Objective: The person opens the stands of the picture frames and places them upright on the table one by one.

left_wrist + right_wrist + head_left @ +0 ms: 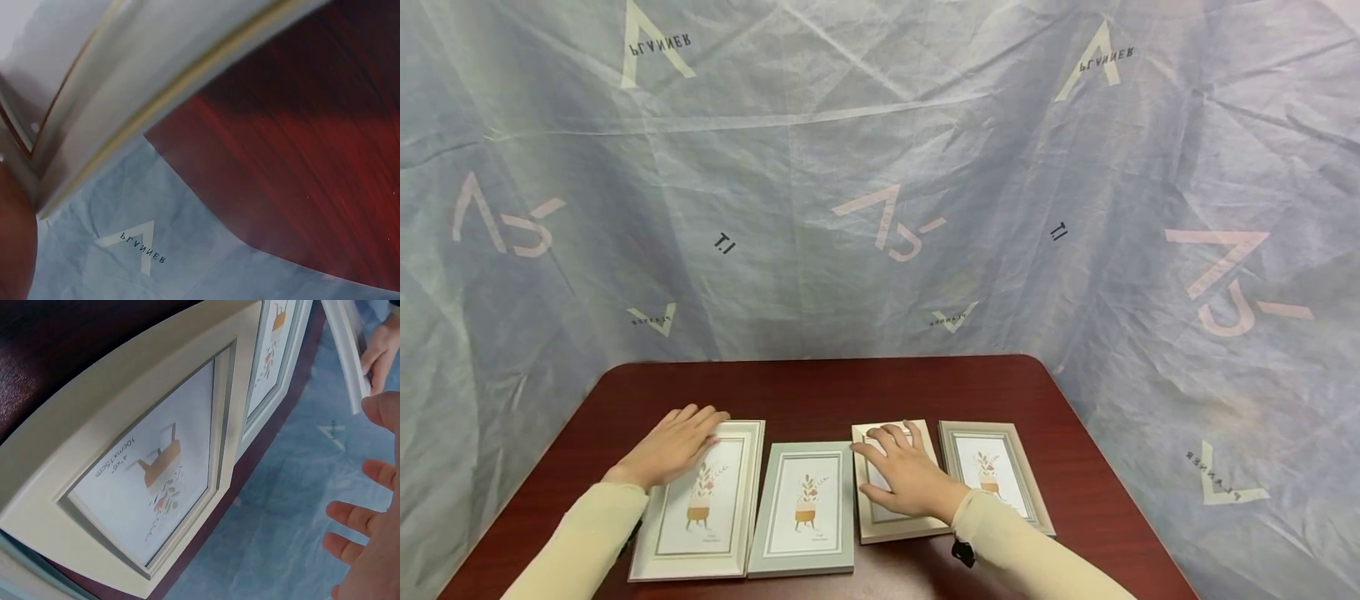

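Four picture frames lie in a row. My left hand (673, 446) grips the upper left edge of the white picture frame (741, 492) at the far left. In the right wrist view this white frame stands tilted, with the left hand (381, 353) at its edge. My right hand (898, 475) is over the cream picture frame (912, 530), fingers spread. From the right wrist, those fingers (353, 519) appear loosely extended beside the cream frame, holding nothing. Each frame shows a print of a plant in an orange pot; the hand partly hides the cream one's.
Between the two hands lies a pale grey-green picture frame (801, 508). At the right, partly behind the right forearm, is a beige picture frame (1033, 479). All are on a dark red wooden table (820, 392), with a grey-blue printed cloth (790, 208) hanging around it.
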`<action>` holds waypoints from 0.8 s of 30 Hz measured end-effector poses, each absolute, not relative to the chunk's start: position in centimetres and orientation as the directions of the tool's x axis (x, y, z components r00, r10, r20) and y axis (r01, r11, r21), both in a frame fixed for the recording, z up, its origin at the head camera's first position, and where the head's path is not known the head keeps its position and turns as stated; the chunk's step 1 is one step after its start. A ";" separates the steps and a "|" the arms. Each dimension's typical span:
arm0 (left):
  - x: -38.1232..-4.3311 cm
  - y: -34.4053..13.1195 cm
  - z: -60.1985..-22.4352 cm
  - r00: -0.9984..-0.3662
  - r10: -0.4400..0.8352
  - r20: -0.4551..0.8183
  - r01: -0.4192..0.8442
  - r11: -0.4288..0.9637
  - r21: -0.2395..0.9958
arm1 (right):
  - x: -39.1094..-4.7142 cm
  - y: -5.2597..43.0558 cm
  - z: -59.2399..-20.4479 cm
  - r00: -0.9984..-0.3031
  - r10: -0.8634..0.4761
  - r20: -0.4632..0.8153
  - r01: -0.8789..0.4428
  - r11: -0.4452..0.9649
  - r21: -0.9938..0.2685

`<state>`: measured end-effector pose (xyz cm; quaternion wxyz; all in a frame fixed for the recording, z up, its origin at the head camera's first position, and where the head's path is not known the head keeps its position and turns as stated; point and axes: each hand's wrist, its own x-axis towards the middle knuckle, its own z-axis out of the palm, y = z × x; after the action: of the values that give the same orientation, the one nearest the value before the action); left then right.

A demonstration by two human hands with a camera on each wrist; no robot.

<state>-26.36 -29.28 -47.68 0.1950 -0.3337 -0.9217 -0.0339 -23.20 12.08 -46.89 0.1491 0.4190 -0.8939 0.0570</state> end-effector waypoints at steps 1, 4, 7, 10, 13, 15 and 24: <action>-26.3 -29.3 -47.6 -0.693 0.606 0.391 0.630 0.772 -0.079 | -23.2 12.1 -46.9 -0.604 -0.731 0.318 -0.767 0.642 0.018; -26.2 -29.4 -47.3 -0.678 0.612 0.407 0.631 0.769 -0.105 | -23.3 12.3 -46.9 -0.611 -0.726 0.316 -0.763 0.646 0.008; -26.0 -29.4 -47.1 -0.686 0.606 0.404 0.619 0.777 -0.115 | -23.4 12.4 -46.8 -0.622 -0.719 0.310 -0.757 0.653 -0.006; -25.8 -29.5 -46.9 -0.719 0.586 0.373 0.600 0.795 -0.091 | -23.4 12.5 -46.8 -0.632 -0.712 0.307 -0.750 0.661 -0.009; -25.5 -29.6 -46.6 -0.755 0.560 0.341 0.581 0.812 -0.049 | -23.5 12.6 -46.8 -0.636 -0.709 0.305 -0.745 0.667 -0.004; -25.3 -29.6 -46.3 -0.768 0.549 0.330 0.573 0.819 -0.028 | -23.5 12.6 -46.7 -0.642 -0.706 0.299 -0.740 0.672 -0.001; -25.0 -29.6 -45.2 -0.765 0.533 0.362 0.566 0.824 -0.016 | -24.1 13.3 -46.5 -0.631 -0.704 0.326 -0.739 0.673 0.024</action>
<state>-25.05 -29.56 -45.16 0.1784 -0.2929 -0.9382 -0.0469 -24.11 13.33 -46.51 0.1558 0.4003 -0.9013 0.0559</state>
